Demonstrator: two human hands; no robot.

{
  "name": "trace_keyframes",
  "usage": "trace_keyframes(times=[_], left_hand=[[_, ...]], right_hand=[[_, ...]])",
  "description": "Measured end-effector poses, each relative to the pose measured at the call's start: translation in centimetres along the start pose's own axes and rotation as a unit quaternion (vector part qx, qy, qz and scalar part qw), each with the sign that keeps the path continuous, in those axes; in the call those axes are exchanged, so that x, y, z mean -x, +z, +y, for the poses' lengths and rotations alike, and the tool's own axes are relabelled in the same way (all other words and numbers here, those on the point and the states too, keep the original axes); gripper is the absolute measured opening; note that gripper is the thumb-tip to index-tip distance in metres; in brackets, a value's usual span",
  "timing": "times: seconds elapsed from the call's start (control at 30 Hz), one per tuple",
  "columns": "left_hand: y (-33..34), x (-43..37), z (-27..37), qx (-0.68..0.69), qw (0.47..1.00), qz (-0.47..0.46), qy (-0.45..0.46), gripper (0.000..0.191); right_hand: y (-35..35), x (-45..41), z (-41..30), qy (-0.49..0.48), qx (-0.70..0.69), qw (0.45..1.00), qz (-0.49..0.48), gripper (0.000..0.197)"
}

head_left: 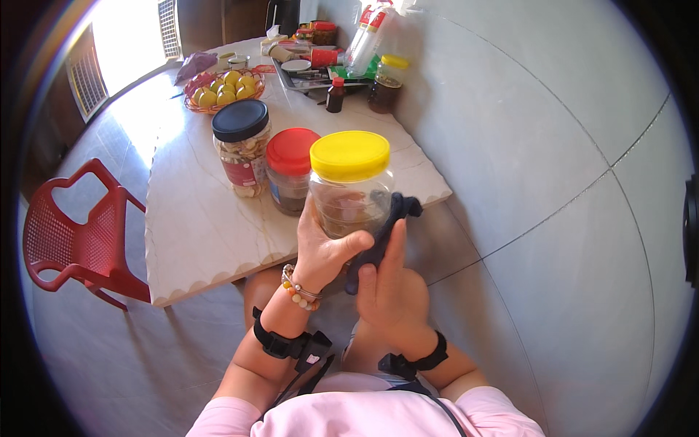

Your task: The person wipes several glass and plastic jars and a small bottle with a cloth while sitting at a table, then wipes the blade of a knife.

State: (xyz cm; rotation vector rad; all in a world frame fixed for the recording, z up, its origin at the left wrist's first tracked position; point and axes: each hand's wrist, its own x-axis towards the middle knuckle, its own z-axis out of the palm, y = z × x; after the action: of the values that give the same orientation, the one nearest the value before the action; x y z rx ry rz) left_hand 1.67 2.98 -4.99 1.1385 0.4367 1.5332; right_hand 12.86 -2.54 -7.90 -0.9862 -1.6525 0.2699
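Note:
My left hand [330, 246] grips a clear jar [349, 205] with a yellow screw lid [350, 153], held up in front of the table's near edge. In my right hand [390, 289] is a dark cloth [382, 246], pressed against the jar's right side. Behind the jar on the table stands a red-lidded jar [290, 164], partly hidden by it. To that jar's left is a larger clear jar [243, 153] with a black lid, filled with pale dried slices.
The marble-patterned table [202, 235] meets a tiled wall [524, 136] on the right. Farther back are a basket of yellow fruit [226, 90], a small dark bottle [335, 95], a yellow-lidded jar of dark contents [386, 87] and a cluttered tray [295, 82]. A red plastic chair [82, 235] stands left.

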Motion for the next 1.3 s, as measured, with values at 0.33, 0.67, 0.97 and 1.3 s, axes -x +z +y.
trace_keyframes(times=[0.33,0.67,0.97,1.3], left_hand=[[1.7,2.1,1.4,0.031,0.991,-0.120,-0.057,0.100],[3.8,1.6,2.6,-0.088,0.996,-0.029,-0.004,0.098],[2.5,2.1,2.3,0.074,0.981,-0.112,-0.142,0.096],[3.4,1.2,2.4,-0.044,0.999,-0.005,0.000,0.071]], right_hand=[[-4.0,-7.2,-2.2,0.192,-0.549,0.806,-0.112,0.059],[-3.7,-4.2,-2.7,0.051,-0.218,0.974,0.023,0.068],[-4.8,-6.8,-1.8,0.015,-0.310,0.951,-0.004,0.057],[-4.8,-4.7,-3.6,-0.007,-0.149,0.987,0.059,0.065]])
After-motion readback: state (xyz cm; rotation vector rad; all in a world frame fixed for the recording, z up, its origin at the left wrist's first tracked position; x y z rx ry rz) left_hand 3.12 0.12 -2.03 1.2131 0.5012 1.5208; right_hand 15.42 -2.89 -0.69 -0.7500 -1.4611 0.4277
